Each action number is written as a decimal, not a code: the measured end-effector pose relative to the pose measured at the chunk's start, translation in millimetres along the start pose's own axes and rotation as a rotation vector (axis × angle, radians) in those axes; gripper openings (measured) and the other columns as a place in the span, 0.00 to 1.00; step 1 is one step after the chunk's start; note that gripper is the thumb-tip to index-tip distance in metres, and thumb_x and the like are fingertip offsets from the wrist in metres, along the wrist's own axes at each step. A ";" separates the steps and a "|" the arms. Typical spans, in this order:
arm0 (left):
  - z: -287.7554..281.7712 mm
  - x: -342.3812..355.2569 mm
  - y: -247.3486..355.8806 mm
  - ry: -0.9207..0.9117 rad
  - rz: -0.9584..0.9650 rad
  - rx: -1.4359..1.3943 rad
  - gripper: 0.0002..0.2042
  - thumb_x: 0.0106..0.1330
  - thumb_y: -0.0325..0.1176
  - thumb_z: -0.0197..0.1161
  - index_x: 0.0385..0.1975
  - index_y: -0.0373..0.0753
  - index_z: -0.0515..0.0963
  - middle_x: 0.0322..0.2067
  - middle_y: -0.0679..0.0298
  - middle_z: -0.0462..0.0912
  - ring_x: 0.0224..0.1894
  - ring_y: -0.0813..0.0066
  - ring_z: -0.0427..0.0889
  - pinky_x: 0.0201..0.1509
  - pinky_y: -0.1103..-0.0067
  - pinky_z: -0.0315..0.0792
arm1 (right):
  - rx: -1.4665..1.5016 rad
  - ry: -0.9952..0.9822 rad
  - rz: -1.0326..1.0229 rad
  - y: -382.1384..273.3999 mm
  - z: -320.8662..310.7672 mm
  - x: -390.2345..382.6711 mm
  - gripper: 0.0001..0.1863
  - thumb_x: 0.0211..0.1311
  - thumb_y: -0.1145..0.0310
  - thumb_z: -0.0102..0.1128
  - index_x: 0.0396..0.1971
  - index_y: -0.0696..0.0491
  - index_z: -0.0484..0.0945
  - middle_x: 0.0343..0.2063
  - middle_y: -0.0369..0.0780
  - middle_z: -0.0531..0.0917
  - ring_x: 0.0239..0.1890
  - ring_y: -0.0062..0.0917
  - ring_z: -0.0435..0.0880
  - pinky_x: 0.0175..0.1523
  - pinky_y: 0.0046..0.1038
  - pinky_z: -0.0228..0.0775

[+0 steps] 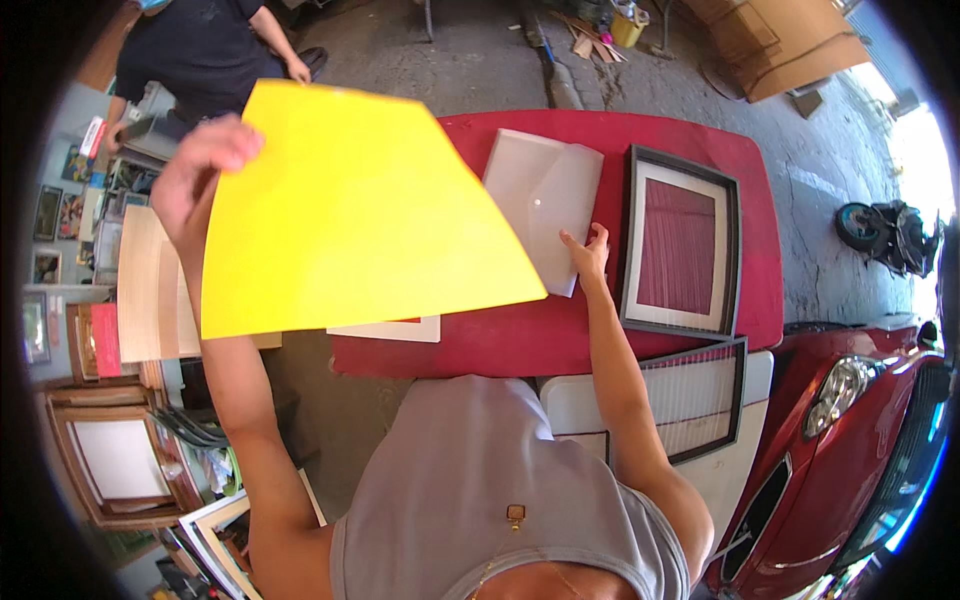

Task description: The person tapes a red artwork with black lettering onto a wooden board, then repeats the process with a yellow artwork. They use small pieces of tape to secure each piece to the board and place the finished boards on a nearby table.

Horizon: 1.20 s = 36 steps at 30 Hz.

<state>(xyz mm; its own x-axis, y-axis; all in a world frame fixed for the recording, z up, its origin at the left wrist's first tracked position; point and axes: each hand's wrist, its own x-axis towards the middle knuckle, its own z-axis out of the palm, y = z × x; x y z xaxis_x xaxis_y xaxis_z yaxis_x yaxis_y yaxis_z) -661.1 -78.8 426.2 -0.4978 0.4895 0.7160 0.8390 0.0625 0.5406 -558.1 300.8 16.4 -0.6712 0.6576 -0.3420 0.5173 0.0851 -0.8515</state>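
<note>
My left hand [203, 172] is raised at the left, its fingers closed on the upper left edge of a large yellow sheet [350, 220]. The sheet hangs above the red-covered table [480, 345] and hides part of its left side. At the table's middle lies a translucent white plastic envelope folder [535, 195] with a snap button. My right hand [590, 255] grips the folder's right edge, thumb on its face and fingers just past the edge. Right of that hand rests a dark picture frame [629, 250] with a white mat and a striped dark red centre.
Another black frame [741, 395] leans over a white surface [755, 400] nearer me. A white-bordered piece [400, 329] pokes out under the yellow sheet. A co-worker [190, 55] stands at the far left. Frames [110, 400] crowd the left side; a red car [820, 480] stands close at right.
</note>
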 end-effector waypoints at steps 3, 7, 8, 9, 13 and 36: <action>-31.9 -52.2 38.7 0.070 -0.180 0.090 0.03 0.66 0.25 0.60 0.30 0.35 0.76 0.34 0.58 0.81 0.39 0.67 0.80 0.47 0.74 0.73 | 0.181 -0.206 0.003 1.2 28.4 16.9 0.34 0.48 0.65 0.77 0.54 0.63 0.74 0.45 0.47 0.82 0.46 0.34 0.82 0.51 0.36 0.74; -46.8 -113.8 77.6 0.085 -0.456 0.369 0.04 0.53 0.18 0.60 0.26 0.34 0.76 0.31 0.59 0.82 0.36 0.68 0.81 0.44 0.75 0.73 | 0.640 -0.530 0.048 -28.5 47.9 36.7 0.21 0.56 0.79 0.63 0.52 0.64 0.77 0.45 0.47 0.84 0.46 0.38 0.84 0.54 0.39 0.76; -46.5 -124.2 82.5 0.095 -0.500 0.418 0.04 0.52 0.18 0.61 0.25 0.34 0.76 0.30 0.59 0.82 0.36 0.68 0.81 0.43 0.75 0.73 | 0.657 -0.568 0.023 -49.3 48.6 36.4 0.23 0.57 0.81 0.61 0.55 0.63 0.75 0.47 0.46 0.83 0.48 0.38 0.83 0.56 0.39 0.76; -47.4 -136.0 86.9 0.103 -0.546 0.456 0.04 0.50 0.18 0.62 0.24 0.34 0.77 0.29 0.59 0.82 0.35 0.68 0.82 0.42 0.75 0.73 | 0.648 -0.606 -0.034 -71.3 48.2 37.6 0.23 0.57 0.82 0.60 0.56 0.63 0.74 0.48 0.47 0.83 0.50 0.38 0.83 0.56 0.39 0.76; -69.8 -187.8 103.1 0.142 -0.728 0.521 0.04 0.52 0.19 0.62 0.26 0.32 0.78 0.27 0.57 0.82 0.33 0.68 0.82 0.40 0.76 0.73 | 0.602 -0.661 -0.321 -184.8 58.4 14.5 0.25 0.60 0.82 0.59 0.59 0.61 0.71 0.49 0.46 0.82 0.50 0.37 0.83 0.56 0.38 0.77; -205.1 -350.7 54.1 -0.047 -0.809 0.396 0.05 0.60 0.23 0.64 0.34 0.32 0.80 0.28 0.59 0.81 0.31 0.70 0.79 0.38 0.76 0.72 | 0.520 -0.015 -0.086 -94.0 110.5 -41.9 0.30 0.54 0.69 0.72 0.58 0.56 0.73 0.45 0.43 0.84 0.48 0.33 0.84 0.52 0.36 0.79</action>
<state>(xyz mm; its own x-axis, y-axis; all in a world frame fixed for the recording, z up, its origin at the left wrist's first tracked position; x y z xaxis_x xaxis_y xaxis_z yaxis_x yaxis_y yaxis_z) -486.2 -425.5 295.0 -0.9667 0.2001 0.1592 0.2546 0.6942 0.6733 -637.3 182.5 66.9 -0.7094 0.6532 -0.2647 0.1311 -0.2468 -0.9602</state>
